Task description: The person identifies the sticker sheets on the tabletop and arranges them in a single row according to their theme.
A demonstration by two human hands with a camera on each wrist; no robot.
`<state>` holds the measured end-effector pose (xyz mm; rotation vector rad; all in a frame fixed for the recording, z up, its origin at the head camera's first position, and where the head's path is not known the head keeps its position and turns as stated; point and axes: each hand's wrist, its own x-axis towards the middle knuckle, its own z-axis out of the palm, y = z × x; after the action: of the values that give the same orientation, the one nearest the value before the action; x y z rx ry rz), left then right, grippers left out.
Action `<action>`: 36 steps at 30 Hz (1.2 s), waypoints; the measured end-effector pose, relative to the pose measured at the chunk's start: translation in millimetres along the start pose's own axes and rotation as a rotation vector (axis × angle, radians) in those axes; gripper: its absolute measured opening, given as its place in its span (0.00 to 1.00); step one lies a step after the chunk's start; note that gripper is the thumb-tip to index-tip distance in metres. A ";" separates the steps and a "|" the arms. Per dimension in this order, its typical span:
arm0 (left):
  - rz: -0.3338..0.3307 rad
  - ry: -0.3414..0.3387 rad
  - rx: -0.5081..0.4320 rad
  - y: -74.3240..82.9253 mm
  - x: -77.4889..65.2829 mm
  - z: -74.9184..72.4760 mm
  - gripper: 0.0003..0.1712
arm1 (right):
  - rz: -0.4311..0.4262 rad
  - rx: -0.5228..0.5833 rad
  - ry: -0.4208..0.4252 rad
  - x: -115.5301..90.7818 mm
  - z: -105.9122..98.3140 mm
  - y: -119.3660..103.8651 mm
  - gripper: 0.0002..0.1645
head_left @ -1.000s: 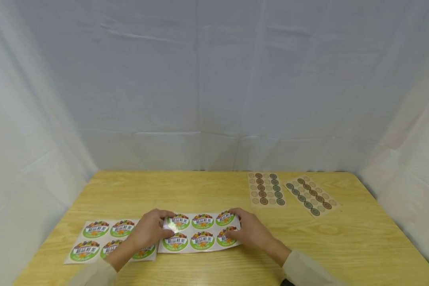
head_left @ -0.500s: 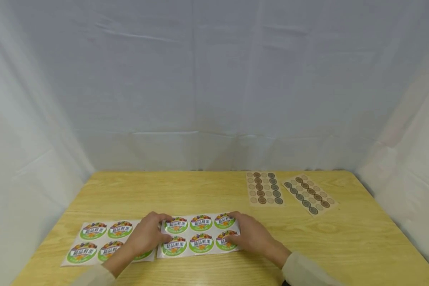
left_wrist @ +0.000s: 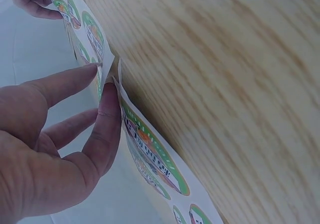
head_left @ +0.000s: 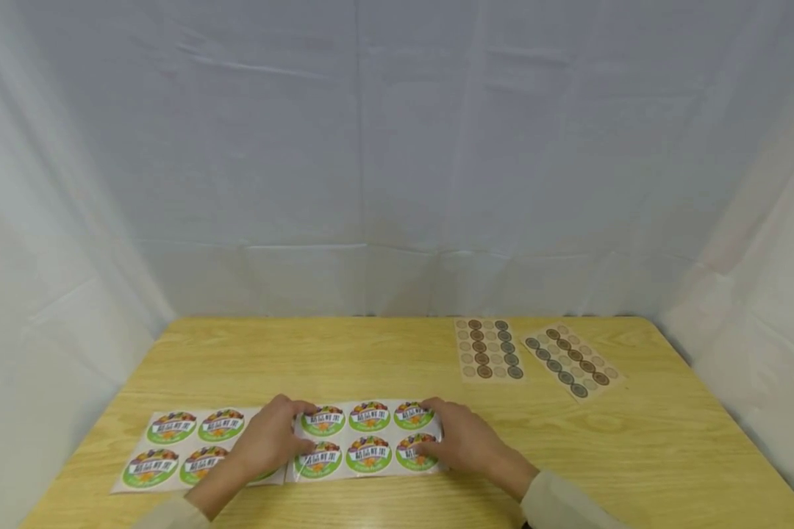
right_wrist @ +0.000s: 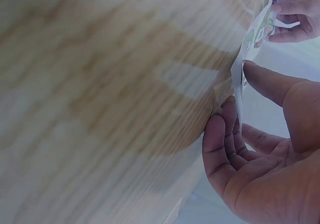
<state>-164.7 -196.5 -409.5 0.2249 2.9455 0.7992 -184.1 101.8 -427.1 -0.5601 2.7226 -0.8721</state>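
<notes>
Pinching sticker sheet (head_left: 369, 438) at opposite ends: left hand (head_left: 269, 435), right hand (head_left: 468, 438) half-curled, thumbs on printed face.

Sticker sheets (head_left: 368, 439) on wood-grained table (head_left: 304, 360)

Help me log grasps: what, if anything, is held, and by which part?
The sheet of six fruit-printed stickers: the left hand grips its left end, the right hand its right end.

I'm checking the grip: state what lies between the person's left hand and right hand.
A glossy white rectangular sheet with six round, multicoloured stickers stretches between the left hand and the right hand; the head view shows this.
</notes>
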 end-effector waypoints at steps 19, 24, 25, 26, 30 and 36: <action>0.037 0.016 0.080 5.0 -3.3 -0.2 0.30 | -0.030 0.017 0.011 -2.9 0.3 1.9 0.28; 0.036 0.010 0.070 5.2 -2.7 -0.8 0.29 | -0.017 -0.011 0.015 -2.8 0.5 1.2 0.26; 0.035 0.007 0.067 5.2 -2.5 -1.0 0.29 | -0.014 -0.017 0.015 -2.8 0.6 0.9 0.26; 0.034 0.004 0.065 5.3 -2.4 -1.2 0.29 | -0.012 -0.021 0.014 -2.9 0.5 0.6 0.26; 0.025 -0.005 0.059 5.0 -1.3 -1.4 0.28 | -0.013 -0.035 0.016 -2.9 0.2 -0.2 0.26; 0.009 -0.024 0.033 3.2 1.9 -1.8 0.28 | -0.010 -0.055 0.016 -2.7 1.0 -0.3 0.27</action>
<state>-166.4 -194.4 -406.4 0.2489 2.9386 0.7442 -181.2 102.3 -427.4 -0.5798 2.7678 -0.8100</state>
